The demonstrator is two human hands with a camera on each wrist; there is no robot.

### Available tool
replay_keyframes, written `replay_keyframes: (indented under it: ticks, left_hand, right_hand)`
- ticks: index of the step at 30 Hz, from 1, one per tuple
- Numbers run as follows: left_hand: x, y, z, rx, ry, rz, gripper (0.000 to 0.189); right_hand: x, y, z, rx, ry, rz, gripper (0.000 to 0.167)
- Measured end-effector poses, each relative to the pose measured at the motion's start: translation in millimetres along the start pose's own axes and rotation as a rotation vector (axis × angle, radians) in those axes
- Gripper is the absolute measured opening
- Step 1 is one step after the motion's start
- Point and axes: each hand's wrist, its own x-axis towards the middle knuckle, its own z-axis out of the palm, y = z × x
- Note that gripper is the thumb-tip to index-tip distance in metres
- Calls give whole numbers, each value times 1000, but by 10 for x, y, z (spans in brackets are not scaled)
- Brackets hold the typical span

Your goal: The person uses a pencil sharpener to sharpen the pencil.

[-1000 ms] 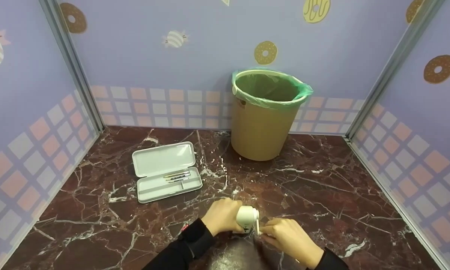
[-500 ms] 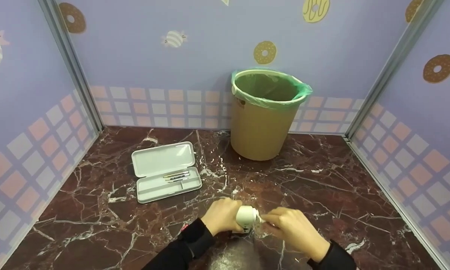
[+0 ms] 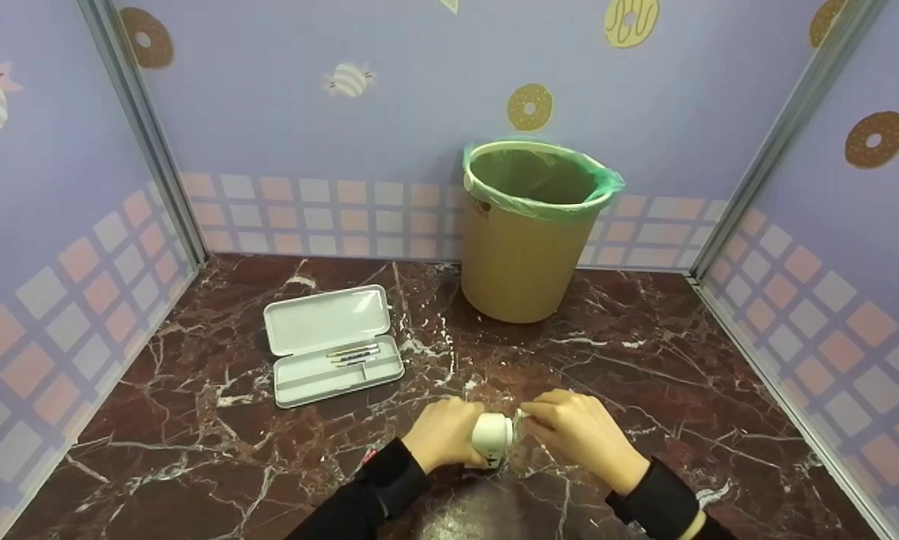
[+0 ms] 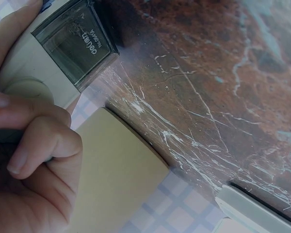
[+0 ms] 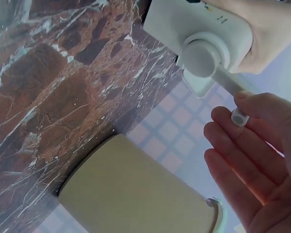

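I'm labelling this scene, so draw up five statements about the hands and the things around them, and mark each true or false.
1. The left hand grips the white sharpener. True.
2. The right hand holds nothing. False: it grips the end of the crank.
3. The pencil case lies open with pencils inside. True.
4. The bin has no liner. False: a green liner is folded over its rim.
5. Lettering shows on the sharpener's see-through compartment. True.
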Motion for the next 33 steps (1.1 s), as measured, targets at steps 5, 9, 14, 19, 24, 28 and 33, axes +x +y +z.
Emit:
replay_keyframes:
  ticks: [5,9,14,19,24,28,33]
  left_hand:
    - [0,-2,-9,-8,-13,-4,46]
    - [0,3,-14,3,-16,-6,47]
    - [3,-1,-7,8,-17,-7,47]
    - [3,1,-5,1,-17,-8,48]
    - [9,7,-8,0,-26,-17,49]
    - [11,8,-14,7,-27,-22,50]
    - [8,10,-14,2,-30,-18,49]
  right_hand:
    - [59,50,46,12,-23,35,17]
    - [87,93,107,-8,-17,47,16]
    - [106,143,204,-14,-10,67,16]
    - [123,184,291,4,-9,82,14]
    - [129,213,360,-2,-22,79,13]
    - [138,229,398,-1,-37,85,14]
    - [120,244,477,13,-69,85,13]
